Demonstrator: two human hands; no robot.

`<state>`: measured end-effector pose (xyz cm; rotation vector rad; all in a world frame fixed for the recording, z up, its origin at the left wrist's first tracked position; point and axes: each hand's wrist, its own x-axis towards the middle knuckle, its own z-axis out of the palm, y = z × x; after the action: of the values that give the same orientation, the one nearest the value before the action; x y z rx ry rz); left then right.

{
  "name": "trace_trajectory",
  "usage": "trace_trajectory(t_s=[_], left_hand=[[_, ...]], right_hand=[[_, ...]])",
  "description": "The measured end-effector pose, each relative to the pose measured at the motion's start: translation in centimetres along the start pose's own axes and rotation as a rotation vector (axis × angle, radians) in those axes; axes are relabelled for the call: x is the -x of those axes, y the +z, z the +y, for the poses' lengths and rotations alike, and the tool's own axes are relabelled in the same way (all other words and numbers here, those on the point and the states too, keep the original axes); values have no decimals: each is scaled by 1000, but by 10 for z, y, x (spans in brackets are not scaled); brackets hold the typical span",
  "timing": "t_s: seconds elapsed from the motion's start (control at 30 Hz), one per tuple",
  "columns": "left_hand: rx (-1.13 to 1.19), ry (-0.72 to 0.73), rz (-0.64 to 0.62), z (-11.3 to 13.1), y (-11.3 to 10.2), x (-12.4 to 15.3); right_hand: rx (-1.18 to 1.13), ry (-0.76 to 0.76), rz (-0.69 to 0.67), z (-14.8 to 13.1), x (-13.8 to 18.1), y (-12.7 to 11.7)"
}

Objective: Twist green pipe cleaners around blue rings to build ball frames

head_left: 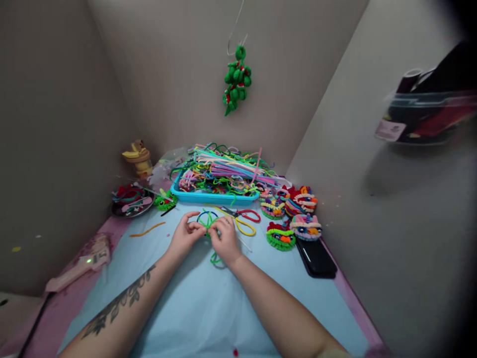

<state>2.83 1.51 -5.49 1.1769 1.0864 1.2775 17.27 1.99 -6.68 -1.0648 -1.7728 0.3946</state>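
Observation:
Between my two hands, just above the blue table cover, is a bent green pipe cleaner shaped into loops, with a dark blue ring around or behind it. My left hand pinches its left side between thumb and fingertips. From the other side my right hand grips it, fingers closed, close to the left fingertips. A green loop shows below the right hand; I cannot tell whether it is the same piece. Scissors with red and yellow handles lie just beyond my right hand.
A blue tray heaped with pipe cleaners stands at the back. Several finished fuzzy animal heads sit at the right by a black phone. On the left are a pink glue gun, an orange pipe cleaner and a filled round dish.

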Motion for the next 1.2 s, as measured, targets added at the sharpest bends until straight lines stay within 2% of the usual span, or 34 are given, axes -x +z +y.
trace_trajectory(t_s=[0.2, 0.37, 0.43, 0.6, 0.7, 0.87, 0.97, 1.1, 1.2], left_hand=[[-54, -102, -58, 9, -5, -2], [-47, -81, 94, 15, -10, -7], [7, -72, 137, 15, -11, -8], [79, -51, 153, 12, -13, -9], [104, -91, 164, 11, -15, -10], [196, -155, 138, 9, -18, -12], [245, -180, 54, 7, -19, -13], [205, -160, 25, 6, -18, -13], [188, -221, 22, 4, -18, -11]], right_hand=[[-57, 62, -25, 1, 3, 0], [-116, 138, 46, 1, 10, -7], [-112, 172, 6, 3, 12, -5], [-179, 344, -176, 7, 18, 10], [-209, 334, -204, 7, 20, 16], [-256, 384, -130, 4, 18, 14], [-247, 382, -124, 3, 16, 11], [-201, 383, -199, -1, 16, 6], [-151, 371, -292, -3, 20, 3]])
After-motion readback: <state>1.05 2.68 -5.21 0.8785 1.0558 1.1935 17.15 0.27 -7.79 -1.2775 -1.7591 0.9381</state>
